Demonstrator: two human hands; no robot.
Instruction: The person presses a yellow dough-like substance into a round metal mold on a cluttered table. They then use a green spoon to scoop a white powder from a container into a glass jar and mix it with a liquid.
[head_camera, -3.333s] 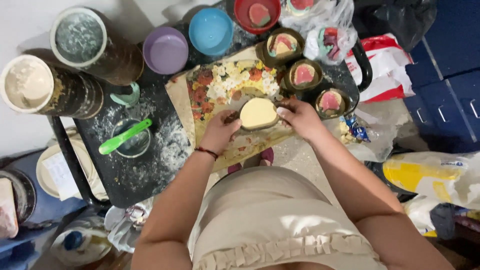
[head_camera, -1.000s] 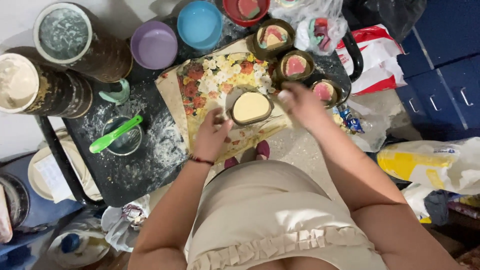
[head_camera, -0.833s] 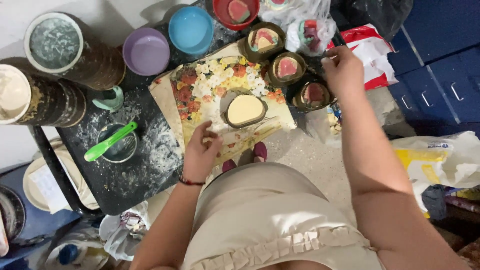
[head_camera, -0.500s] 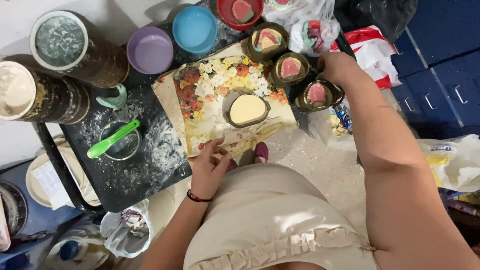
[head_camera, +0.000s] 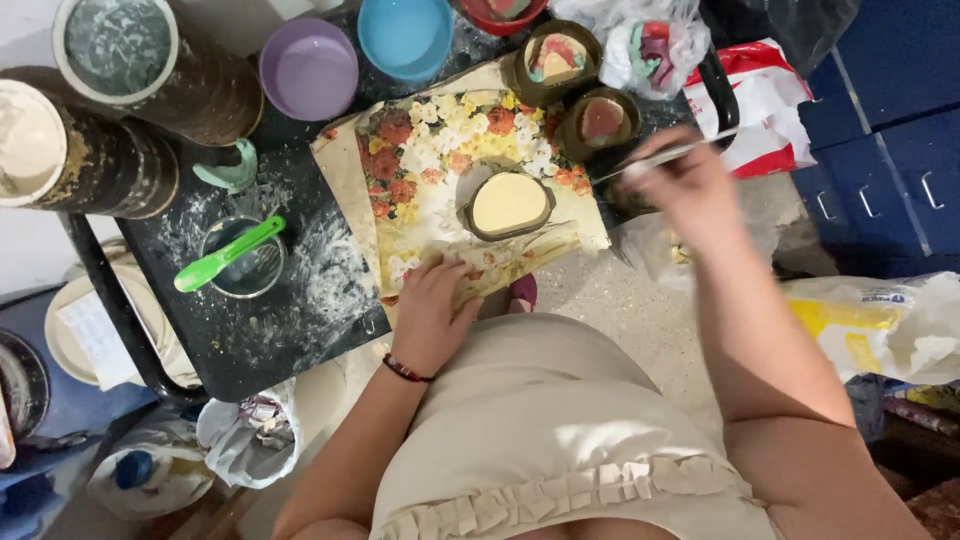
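My left hand (head_camera: 432, 310) rests flat on the near edge of a flower-printed board (head_camera: 440, 185). A small dark mould filled with pale yellow dough (head_camera: 508, 203) sits in the middle of that board. My right hand (head_camera: 680, 185) is raised at the right, shut on a thin metal stick (head_camera: 665, 155) that points left. Two similar moulds with pink and yellow filling (head_camera: 555, 60) (head_camera: 603, 120) stand just behind the board. Part of a third mould is hidden under my right hand.
A black floured tray (head_camera: 290, 320) carries a glass with a green spatula (head_camera: 232, 255), a purple bowl (head_camera: 308, 68) and a blue bowl (head_camera: 405, 35). Two large dark tins (head_camera: 120, 50) (head_camera: 40, 145) stand at the left. Plastic bags (head_camera: 875, 325) lie at the right.
My right hand left the dough mould, reached to the far right and came back holding the thin stick. My left hand slid from the mould down to the board's near edge.
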